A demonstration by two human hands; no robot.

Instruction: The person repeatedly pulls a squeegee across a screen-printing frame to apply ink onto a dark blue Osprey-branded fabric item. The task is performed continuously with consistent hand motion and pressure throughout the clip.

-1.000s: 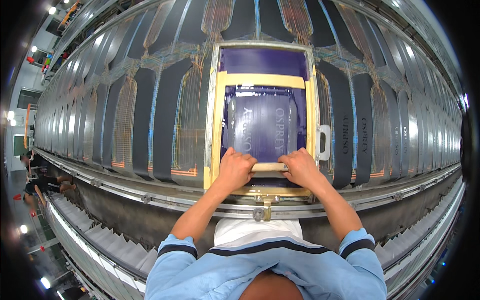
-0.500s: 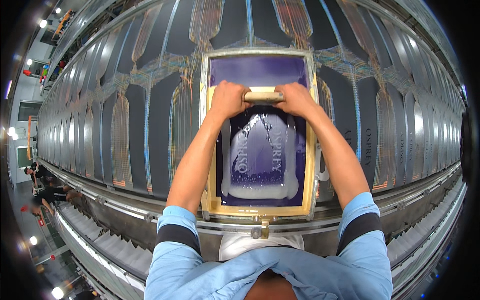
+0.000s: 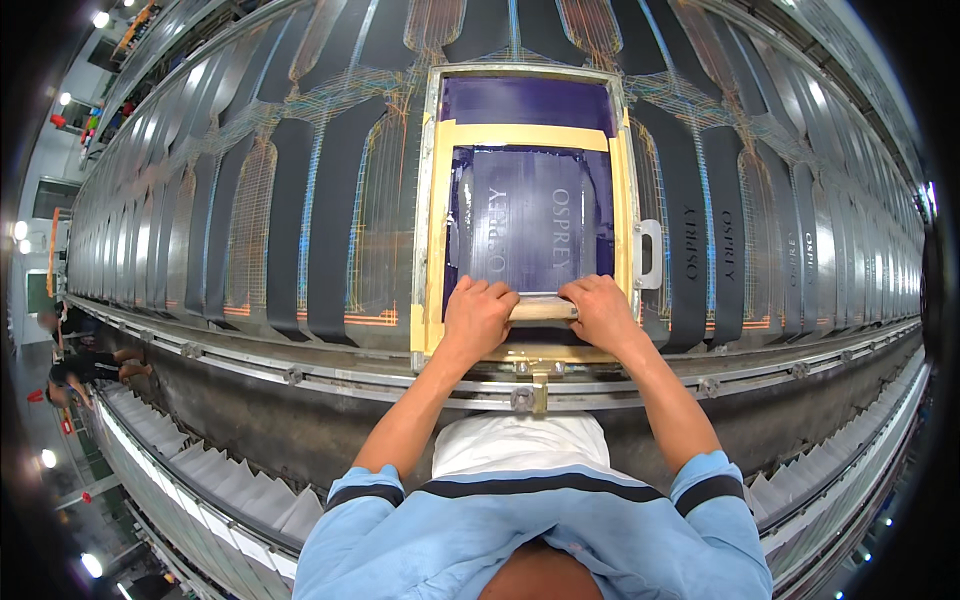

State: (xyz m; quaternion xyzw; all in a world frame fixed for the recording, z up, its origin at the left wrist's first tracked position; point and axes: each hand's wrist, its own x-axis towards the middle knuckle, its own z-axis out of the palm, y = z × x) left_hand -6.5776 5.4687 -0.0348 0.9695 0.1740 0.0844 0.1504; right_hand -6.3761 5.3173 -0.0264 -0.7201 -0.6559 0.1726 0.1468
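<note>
A metal-framed printing screen [image 3: 525, 95] with yellow tape, a purple mesh and two pale lines of lettering lies on the long table. Both hands grip a wooden squeegee [image 3: 541, 310] near the screen's near end: my left hand [image 3: 480, 316] closed on its left end, my right hand [image 3: 600, 316] closed on its right end. A metal clamp [image 3: 538, 392] joins the screen's near edge to a rail. A white handle [image 3: 650, 255] sticks out at the frame's right side.
Dark shaped panels [image 3: 330, 240] with coloured lines line the table. A metal rail [image 3: 270, 369] runs along its near edge, above folded white sheets [image 3: 200, 460]. At the far left, people [image 3: 85, 370] are bent at the table's edge.
Half a second ago both hands held the squeegee at the far end of the taped area. They have pulled back toward me, close to where they were a second ago.
</note>
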